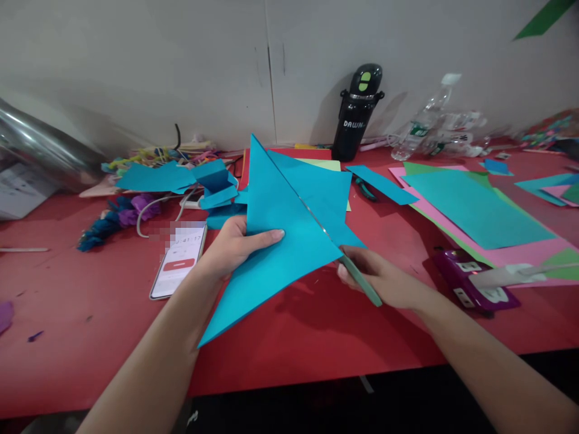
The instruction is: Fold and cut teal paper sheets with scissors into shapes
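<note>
A large sheet of bright blue paper [275,259], folded in layers, is held above the red table. My left hand [235,244] grips it at the left, thumb flat on top and the other fingers hidden beneath. My right hand [373,271] is closed around the pale green handle of what looks like a knife [360,280]. Its long thin blade runs up and left between the upper piece of blue paper and another blue part [316,187] behind it. The far end of the blade is hard to make out.
A phone [178,265] lies on the red table [113,319] at left. Blue scraps [156,176] lie behind it. A black bottle [359,114] and a clear plastic bottle [423,123] stand by the wall. Coloured sheets [484,205] and a purple device [470,280] are at right.
</note>
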{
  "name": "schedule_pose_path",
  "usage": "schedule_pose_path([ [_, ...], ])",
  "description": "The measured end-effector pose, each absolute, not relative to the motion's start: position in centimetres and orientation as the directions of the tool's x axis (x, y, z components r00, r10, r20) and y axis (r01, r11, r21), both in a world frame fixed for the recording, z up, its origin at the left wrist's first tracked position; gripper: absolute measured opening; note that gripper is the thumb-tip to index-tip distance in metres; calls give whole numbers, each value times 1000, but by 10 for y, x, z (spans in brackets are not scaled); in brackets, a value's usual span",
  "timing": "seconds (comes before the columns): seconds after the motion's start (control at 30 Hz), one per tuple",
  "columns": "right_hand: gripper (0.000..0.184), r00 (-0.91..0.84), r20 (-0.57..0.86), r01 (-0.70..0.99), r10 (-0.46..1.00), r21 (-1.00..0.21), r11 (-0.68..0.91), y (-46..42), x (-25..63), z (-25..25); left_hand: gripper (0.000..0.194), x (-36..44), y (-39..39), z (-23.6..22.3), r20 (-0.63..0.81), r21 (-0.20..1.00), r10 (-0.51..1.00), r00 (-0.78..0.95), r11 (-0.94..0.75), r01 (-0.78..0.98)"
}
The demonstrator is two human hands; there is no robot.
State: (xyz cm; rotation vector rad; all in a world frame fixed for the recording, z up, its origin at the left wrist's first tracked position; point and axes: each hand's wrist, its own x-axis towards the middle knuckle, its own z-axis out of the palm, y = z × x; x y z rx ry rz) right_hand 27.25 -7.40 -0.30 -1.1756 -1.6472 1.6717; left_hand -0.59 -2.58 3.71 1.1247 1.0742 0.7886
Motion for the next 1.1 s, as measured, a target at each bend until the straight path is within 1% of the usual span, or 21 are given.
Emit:
schedule_pose_path([
  [0.17, 35, -495, -211, 179, 843, -974, -139, -74, 272, -5, 44, -7, -25, 36, -269, 960, 901, 339, 279, 21],
  [0.3, 32, -512, -234, 200, 826, -968, -150, -73, 272, -5, 44, -8, -22, 34, -229, 969, 907, 355, 248, -9],
  [0.47, 30, -528, -254, 221, 810, -962, -157, -73, 272, -4, 52, -11, -22, 33, -211, 972, 908, 363, 233, -17],
  [0.7, 34, -535, -270, 254, 801, -955, -152, -74, 270, -1, 36, -7, -17, 31, -131, 982, 972, 197, 154, -109],
  [0.8, 35, -522, -278, 269, 806, -951, -154, -74, 269, 1, 30, -7, -17, 29, -106, 989, 977, 186, 123, -79],
  [0.97, 35, -517, -279, 261, 809, -952, -161, -75, 267, 3, 33, -5, -20, 27, 5, 1000, 991, 136, -8, 20],
  [1.1, 35, -514, -283, 256, 810, -952, -170, -75, 267, 1, 32, -4, -20, 28, 32, 999, 990, 140, -37, 36],
])
